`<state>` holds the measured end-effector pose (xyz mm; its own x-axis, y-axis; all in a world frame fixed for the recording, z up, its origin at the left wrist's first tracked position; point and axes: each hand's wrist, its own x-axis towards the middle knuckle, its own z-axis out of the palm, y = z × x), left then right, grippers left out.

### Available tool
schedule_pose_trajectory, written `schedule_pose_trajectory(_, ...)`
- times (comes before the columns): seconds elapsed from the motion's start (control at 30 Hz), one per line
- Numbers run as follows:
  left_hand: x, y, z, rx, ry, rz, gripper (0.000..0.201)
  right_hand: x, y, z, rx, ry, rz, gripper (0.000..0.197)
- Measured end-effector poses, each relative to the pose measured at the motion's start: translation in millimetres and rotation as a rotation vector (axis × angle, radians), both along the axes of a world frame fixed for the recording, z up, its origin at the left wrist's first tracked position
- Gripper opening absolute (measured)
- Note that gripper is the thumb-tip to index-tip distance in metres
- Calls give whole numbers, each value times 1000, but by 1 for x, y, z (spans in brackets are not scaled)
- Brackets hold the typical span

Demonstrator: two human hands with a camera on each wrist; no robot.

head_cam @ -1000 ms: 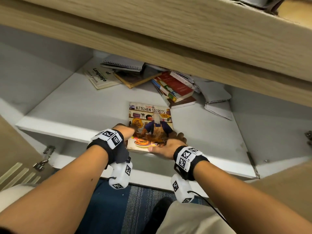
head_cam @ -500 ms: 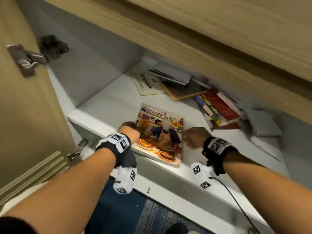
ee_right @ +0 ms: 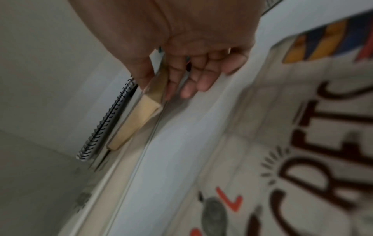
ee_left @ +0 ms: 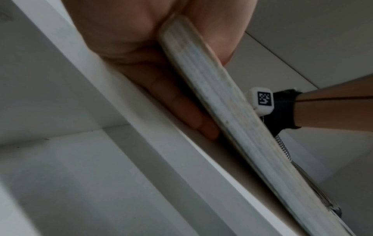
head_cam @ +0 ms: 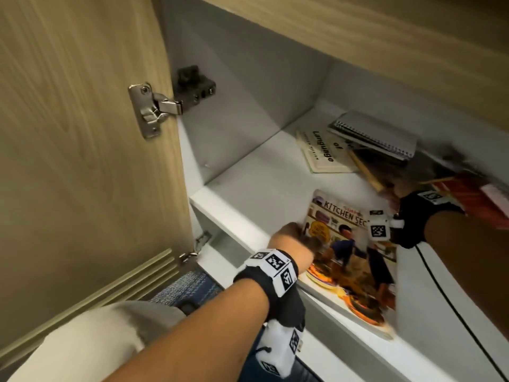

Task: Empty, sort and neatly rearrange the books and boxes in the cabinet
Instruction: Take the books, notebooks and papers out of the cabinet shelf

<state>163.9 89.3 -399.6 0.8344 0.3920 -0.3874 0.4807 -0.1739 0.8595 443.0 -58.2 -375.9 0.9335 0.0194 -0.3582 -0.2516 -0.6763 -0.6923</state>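
cookbook (head_cam: 355,260) cover reads "KITCHEN SEC", cream book (head_cam: 323,153) reads "Language"

White cabinet shelf (head_cam: 256,172) running from frame centre to lower right. Directly on it: cookbook (head_cam: 355,260) at the front edge, "Language" book (head_cam: 325,153) upper right, brown book (head_cam: 369,172) beside it, spiral notebook (head_cam: 377,133) stacked above.

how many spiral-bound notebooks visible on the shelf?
1: the grey spiral notebook at the back of the shelf, lying on the brown book. Blur at right may hide more.
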Motion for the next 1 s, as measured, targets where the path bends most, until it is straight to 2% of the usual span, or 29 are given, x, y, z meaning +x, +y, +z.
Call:
schedule_pose_trajectory(0.1,1,-1,1,4,-7,-11,30,-36,5,16,188,24,-126,29)
schedule_pose_trajectory(0.2,1,-1,5,0,-10,-3,33,-74,-1,33,272,70,-190,26)
schedule_pose_trajectory(0.37,-15,-9,18,5,38,10,33,-147,-34,67,264,38,-178,27)
schedule_pose_trajectory(0.47,-38,-19,33,42,88,-9,38,-198,-56,96,192,-86,-130,29)
schedule_pose_trajectory(0.57,-62,-31,54,138,104,-23,42,-247,-77,133,21,-176,-22,27)
schedule_pose_trajectory(0.63,-76,-38,76,236,101,-55,44,-281,-89,164,-237,-228,150,37)
schedule_pose_trajectory(0.7,-88,-44,101,361,74,-107,38,-315,-92,194,-534,-226,389,31)
schedule_pose_trajectory(0.8,-110,-58,146,597,34,-284,33,-366,-97,239,-810,-408,504,22)
schedule_pose_trajectory(0.9,-132,-70,183,823,35,-486,27,-403,-92,273,-932,-507,576,19)
schedule_pose_trajectory(1.0,-155,-76,207,948,68,-633,27,-433,-92,312,-953,-525,610,16)
